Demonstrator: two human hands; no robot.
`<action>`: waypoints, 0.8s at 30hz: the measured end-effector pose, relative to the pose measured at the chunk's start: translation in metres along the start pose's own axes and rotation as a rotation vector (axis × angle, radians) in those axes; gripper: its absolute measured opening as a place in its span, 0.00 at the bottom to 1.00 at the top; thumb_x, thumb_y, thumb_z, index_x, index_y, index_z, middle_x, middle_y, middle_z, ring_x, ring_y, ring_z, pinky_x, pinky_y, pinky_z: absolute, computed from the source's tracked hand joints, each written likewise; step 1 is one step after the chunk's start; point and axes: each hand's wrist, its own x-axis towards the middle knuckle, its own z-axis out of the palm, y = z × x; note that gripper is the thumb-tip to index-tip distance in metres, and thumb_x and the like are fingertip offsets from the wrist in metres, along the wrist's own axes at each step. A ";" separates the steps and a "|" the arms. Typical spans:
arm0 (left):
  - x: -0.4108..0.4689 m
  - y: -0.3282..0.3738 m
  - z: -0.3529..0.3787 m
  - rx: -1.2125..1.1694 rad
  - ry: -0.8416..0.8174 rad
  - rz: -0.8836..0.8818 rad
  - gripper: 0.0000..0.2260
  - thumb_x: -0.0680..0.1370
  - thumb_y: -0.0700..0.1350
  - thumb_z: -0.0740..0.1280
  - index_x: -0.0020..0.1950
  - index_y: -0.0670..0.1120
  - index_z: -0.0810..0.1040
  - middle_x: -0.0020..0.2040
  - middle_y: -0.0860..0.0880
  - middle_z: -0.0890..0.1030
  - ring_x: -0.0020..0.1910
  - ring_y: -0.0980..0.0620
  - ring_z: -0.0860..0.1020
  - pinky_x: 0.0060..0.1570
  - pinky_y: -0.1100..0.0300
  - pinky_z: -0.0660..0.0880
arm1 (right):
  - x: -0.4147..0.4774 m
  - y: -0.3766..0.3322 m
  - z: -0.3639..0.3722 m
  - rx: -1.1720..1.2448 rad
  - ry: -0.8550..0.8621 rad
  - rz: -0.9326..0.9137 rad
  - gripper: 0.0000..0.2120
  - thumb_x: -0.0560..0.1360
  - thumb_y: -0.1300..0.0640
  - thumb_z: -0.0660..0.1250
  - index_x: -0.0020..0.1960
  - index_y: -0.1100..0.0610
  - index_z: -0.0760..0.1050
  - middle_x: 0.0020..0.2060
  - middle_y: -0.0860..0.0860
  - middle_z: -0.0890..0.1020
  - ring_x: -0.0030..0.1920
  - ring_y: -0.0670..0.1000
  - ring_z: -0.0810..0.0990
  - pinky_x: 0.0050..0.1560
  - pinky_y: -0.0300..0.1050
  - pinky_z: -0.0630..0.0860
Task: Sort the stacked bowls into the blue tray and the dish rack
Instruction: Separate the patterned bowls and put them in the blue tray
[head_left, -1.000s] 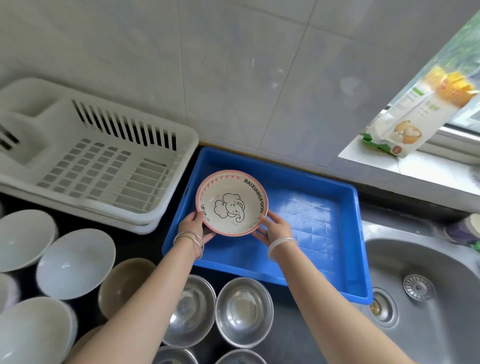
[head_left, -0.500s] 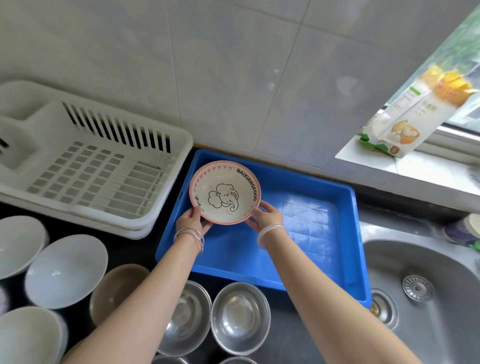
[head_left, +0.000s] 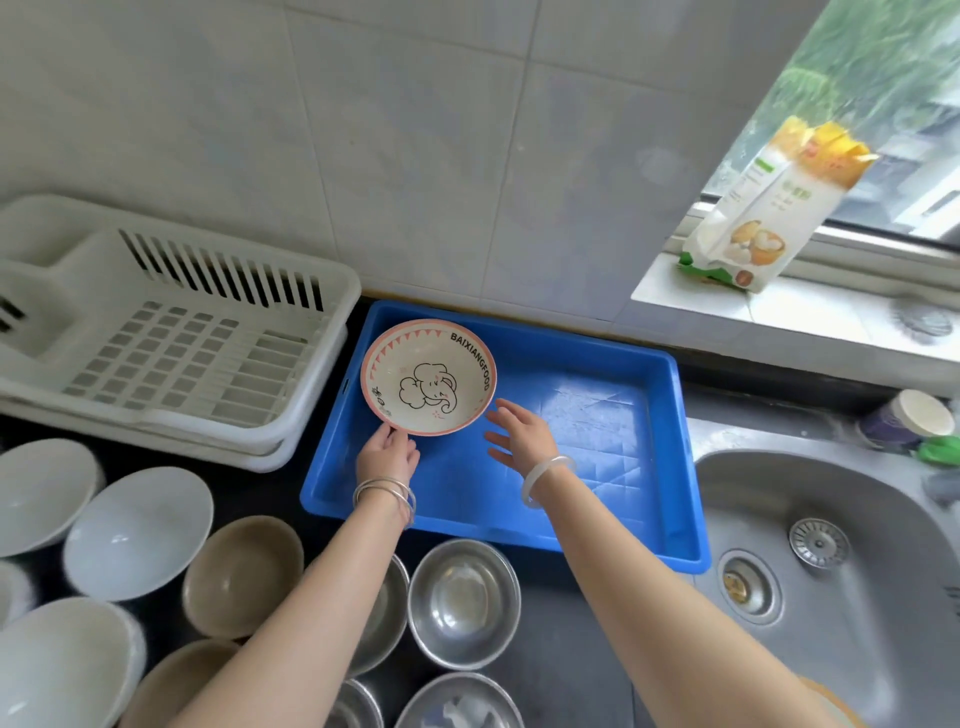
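One elephant bowl (head_left: 428, 376) sits mouth up in the far-left corner of the blue tray (head_left: 597, 441), its pink rim close to the tray's left and far walls. Cannot tell whether its foot lies flat on the tray floor.

Left hand (head_left: 387, 454): over the tray's left side, pinching the bowl's near rim.
Right hand (head_left: 519, 436): off the bowl, fingers straight and spread, palm down over the tray floor just right of the bowl, with a narrow gap between fingertips and rim. The hands are apart.

Room: open blue floor runs right of the bowl and toward the tray's near wall. The walls are low all round. Both forearms cross the near wall.

Containers: the tray holds this one bowl. A white dish rack (head_left: 171, 343) stands just left of the tray, slotted floor in view. Steel bowls (head_left: 462, 603) stand mouth up just before the tray's near wall. Tan bowls (head_left: 241, 574) and white bowls (head_left: 137, 530) lie further front-left. A sink (head_left: 857, 571) lies right of the tray.
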 end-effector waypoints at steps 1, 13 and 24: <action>-0.011 -0.003 0.002 0.015 -0.018 0.000 0.10 0.79 0.37 0.58 0.49 0.48 0.78 0.34 0.49 0.67 0.37 0.52 0.67 0.45 0.68 0.74 | -0.008 0.001 -0.006 -0.021 0.007 -0.020 0.18 0.80 0.56 0.57 0.68 0.56 0.68 0.60 0.53 0.76 0.54 0.53 0.76 0.55 0.47 0.75; -0.177 -0.089 0.076 0.389 -0.502 -0.268 0.14 0.80 0.35 0.57 0.65 0.32 0.69 0.37 0.49 0.73 0.32 0.55 0.72 0.26 0.74 0.70 | -0.143 0.058 -0.171 -0.358 0.315 -0.152 0.10 0.78 0.57 0.58 0.54 0.56 0.78 0.45 0.53 0.83 0.41 0.50 0.80 0.43 0.43 0.74; -0.248 -0.190 0.097 0.845 -0.721 -0.369 0.19 0.77 0.39 0.63 0.69 0.46 0.69 0.59 0.48 0.75 0.55 0.47 0.77 0.46 0.55 0.77 | -0.239 0.152 -0.292 -0.661 0.670 0.026 0.17 0.75 0.63 0.62 0.64 0.59 0.73 0.62 0.55 0.79 0.62 0.55 0.76 0.61 0.44 0.69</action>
